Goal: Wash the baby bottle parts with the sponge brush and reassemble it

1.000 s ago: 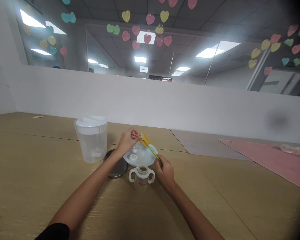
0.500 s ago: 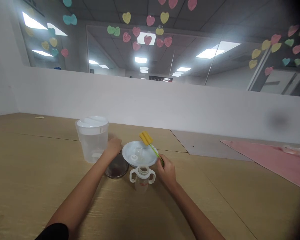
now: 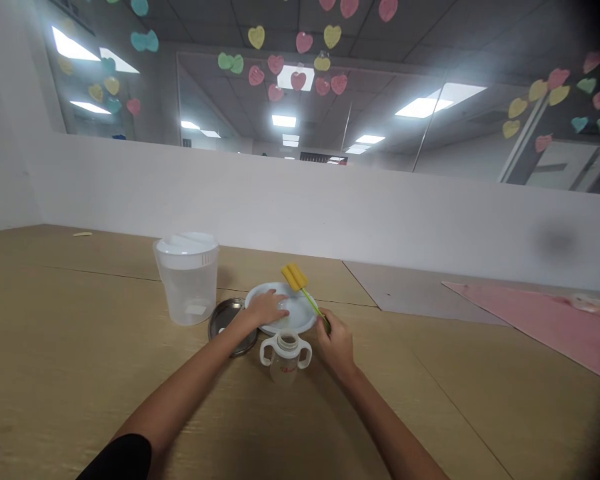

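Observation:
My right hand [image 3: 336, 340] grips the green handle of a sponge bottle brush [image 3: 295, 276], its yellow head tilted up to the left. Over the white bowl [image 3: 305, 323] reaches my left hand [image 3: 266, 309], fingers apart, beside a small clear piece partly hidden by them. Whether the fingertips touch that piece I cannot tell. Below the bowl, between my forearms, a baby bottle [image 3: 284, 368] with two white handles stands upright and uncapped. Partly under my left wrist lies a round metal tray [image 3: 223, 313], with a small white item on it.
A clear plastic pitcher [image 3: 190, 293] with a white lid stands left of the tray. Pink cloth [image 3: 535, 327] lies at the right on the wooden table [image 3: 420, 413]. A white wall [image 3: 290, 207] with a window above it closes off the back.
My left hand has moved right, from beside the pitcher and above the tray to over the bowl. A small white item now shows on the tray. My right hand keeps holding the brush.

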`<action>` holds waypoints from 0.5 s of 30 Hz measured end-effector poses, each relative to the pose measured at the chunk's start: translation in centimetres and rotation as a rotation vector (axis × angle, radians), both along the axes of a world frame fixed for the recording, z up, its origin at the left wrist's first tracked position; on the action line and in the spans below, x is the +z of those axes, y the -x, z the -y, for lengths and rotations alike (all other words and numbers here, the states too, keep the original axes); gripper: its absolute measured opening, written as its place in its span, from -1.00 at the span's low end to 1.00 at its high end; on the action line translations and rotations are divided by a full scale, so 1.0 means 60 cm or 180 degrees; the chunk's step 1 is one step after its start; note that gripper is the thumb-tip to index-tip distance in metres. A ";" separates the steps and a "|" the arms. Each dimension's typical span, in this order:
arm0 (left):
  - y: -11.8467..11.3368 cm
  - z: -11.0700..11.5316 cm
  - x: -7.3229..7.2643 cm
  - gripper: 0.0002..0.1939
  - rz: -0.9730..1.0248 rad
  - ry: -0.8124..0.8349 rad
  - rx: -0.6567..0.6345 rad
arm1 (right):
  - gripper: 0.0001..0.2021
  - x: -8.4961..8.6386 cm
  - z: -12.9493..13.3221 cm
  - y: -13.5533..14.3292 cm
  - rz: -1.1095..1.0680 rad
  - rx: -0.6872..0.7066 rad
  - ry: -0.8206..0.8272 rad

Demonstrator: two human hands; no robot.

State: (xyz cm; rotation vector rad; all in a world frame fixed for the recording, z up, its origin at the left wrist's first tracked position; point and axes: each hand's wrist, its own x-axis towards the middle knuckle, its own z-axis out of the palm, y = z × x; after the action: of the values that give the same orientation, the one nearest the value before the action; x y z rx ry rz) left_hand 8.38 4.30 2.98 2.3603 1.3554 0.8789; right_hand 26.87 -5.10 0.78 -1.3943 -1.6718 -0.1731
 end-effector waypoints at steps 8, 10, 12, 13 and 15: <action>0.003 -0.003 0.001 -0.89 -0.0414 0.0026 0.0086 | -0.62 0.004 0.001 0.000 -0.0120 -0.0083 0.0084; 0.013 -0.005 0.009 -0.87 -0.0341 -0.0037 0.0124 | -0.62 0.003 -0.001 -0.001 -0.0154 -0.0088 0.0109; 0.022 -0.008 0.019 -0.84 -0.0193 -0.0121 0.0155 | -0.62 0.002 -0.002 -0.003 -0.0197 -0.0088 0.0115; 0.027 -0.010 0.025 -0.82 -0.0092 -0.0169 0.0177 | -0.62 0.001 -0.002 -0.003 -0.0219 -0.0081 0.0114; 0.036 -0.014 0.040 -0.78 0.0161 -0.0275 0.0250 | -0.64 0.001 -0.003 -0.003 -0.0268 -0.0062 0.0111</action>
State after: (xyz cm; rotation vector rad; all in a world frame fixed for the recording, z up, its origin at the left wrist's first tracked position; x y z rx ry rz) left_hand 6.24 5.15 5.37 2.3447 1.4258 1.0320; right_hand 27.04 -4.92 0.83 -1.4250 -1.5994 -0.0953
